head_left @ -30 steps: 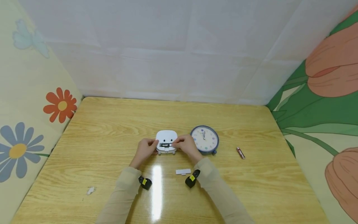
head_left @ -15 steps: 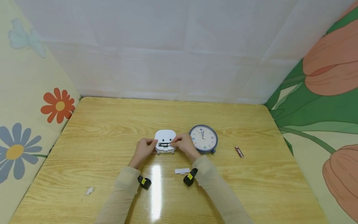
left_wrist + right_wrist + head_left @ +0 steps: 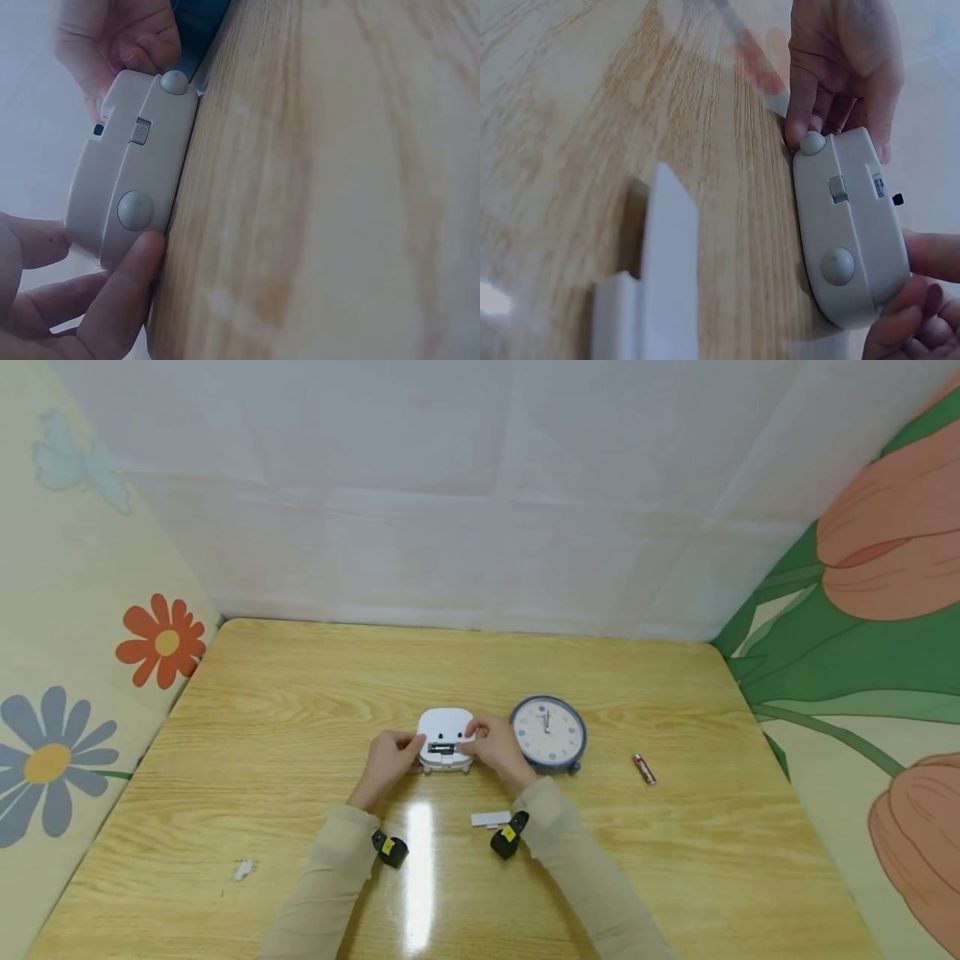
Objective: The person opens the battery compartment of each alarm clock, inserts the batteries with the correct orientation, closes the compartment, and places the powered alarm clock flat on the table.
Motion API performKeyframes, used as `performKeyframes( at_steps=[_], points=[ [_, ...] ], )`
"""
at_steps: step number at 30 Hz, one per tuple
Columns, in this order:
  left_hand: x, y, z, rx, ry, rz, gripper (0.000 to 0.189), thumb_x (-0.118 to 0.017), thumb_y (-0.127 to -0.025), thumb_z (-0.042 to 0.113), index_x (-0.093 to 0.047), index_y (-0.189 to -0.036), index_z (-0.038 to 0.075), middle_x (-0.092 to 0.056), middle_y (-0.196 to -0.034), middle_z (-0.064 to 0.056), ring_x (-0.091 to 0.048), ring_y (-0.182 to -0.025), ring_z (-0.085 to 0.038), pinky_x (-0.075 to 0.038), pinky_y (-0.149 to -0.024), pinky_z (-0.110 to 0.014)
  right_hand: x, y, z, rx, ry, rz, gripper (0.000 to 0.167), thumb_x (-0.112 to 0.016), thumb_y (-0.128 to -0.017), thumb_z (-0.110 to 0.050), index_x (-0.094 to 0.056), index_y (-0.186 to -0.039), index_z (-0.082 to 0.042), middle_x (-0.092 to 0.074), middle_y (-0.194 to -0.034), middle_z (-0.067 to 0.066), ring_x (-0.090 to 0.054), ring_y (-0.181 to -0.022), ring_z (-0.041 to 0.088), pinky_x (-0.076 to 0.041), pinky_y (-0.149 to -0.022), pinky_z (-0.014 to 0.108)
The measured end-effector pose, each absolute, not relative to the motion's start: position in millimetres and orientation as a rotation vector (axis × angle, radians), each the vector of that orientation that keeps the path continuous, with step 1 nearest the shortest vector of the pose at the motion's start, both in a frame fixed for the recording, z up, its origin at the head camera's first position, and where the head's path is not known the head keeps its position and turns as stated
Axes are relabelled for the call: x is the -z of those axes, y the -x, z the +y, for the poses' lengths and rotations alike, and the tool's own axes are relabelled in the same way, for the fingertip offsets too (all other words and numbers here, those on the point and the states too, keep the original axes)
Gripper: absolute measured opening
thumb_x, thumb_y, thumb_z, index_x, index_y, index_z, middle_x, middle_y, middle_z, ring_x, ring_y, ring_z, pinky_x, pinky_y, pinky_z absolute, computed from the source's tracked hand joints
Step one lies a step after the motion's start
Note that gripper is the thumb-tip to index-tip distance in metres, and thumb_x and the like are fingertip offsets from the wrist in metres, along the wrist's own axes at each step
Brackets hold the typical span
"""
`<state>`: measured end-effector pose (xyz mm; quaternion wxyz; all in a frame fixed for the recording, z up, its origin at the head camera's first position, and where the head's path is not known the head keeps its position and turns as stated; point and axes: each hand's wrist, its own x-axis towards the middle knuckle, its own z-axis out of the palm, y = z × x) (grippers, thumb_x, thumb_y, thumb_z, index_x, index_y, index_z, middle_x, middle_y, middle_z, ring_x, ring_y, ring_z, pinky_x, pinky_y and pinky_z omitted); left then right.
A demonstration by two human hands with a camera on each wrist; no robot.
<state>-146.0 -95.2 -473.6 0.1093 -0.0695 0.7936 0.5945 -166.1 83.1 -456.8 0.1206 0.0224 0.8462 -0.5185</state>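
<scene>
A small white alarm clock [image 3: 444,722] lies face down on the table, its battery slot uncovered. Inside the slot sits a dark battery [image 3: 440,748]. My left hand [image 3: 386,762] grips the clock's left side, thumb on the back and fingers along the lower edge. My right hand [image 3: 501,752] is at the right side: the thumb presses near the battery's right end and another finger touches the clock higher up. Two ball feet show along the clock's near edge [image 3: 838,266] in the right wrist view. The clock's face is hidden.
A white battery cover [image 3: 489,819] lies just in front of my right wrist. The round blue-rimmed clock [image 3: 550,735] is close behind my right hand. Farther right is a loose red battery [image 3: 643,769]. A white scrap [image 3: 243,869] lies at the front left of the table [image 3: 300,693].
My right hand has loosened its pinch at the battery's right end; a finger has lifted to the clock's upper right while the thumb stays low. My left hand keeps its hold.
</scene>
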Motion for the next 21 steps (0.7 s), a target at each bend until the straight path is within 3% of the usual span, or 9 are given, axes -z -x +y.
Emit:
performKeyframes(
  at_steps=[11, 21],
  points=[
    [475, 147, -92, -1.637, 0.176, 2.423, 0.027, -0.054, -0.091, 0.015, -0.063, -0.1, -0.009, -0.064, -0.085, -0.017, -0.06, -0.06, -0.016, -0.053, -0.056, -0.026, 461, 158, 90, 1.391, 0.106, 2.632, 0.013, -0.073, -0.074, -0.01, -0.061, -0.075, -0.005, -0.044, -0.053, -0.002, -0.038, -0.046, 0.009, -0.033, -0.043, 0.021],
    [479, 147, -93, -1.675, 0.211, 2.392, 0.027, -0.053, -0.092, 0.012, -0.061, -0.104, -0.011, -0.062, -0.088, -0.019, -0.059, -0.06, -0.016, -0.053, -0.056, -0.026, 450, 138, 98, 1.391, 0.309, 2.643, 0.011, -0.069, -0.075, -0.002, -0.06, -0.081, -0.001, -0.054, -0.067, 0.002, -0.047, -0.058, 0.01, -0.042, -0.052, 0.021]
  ],
)
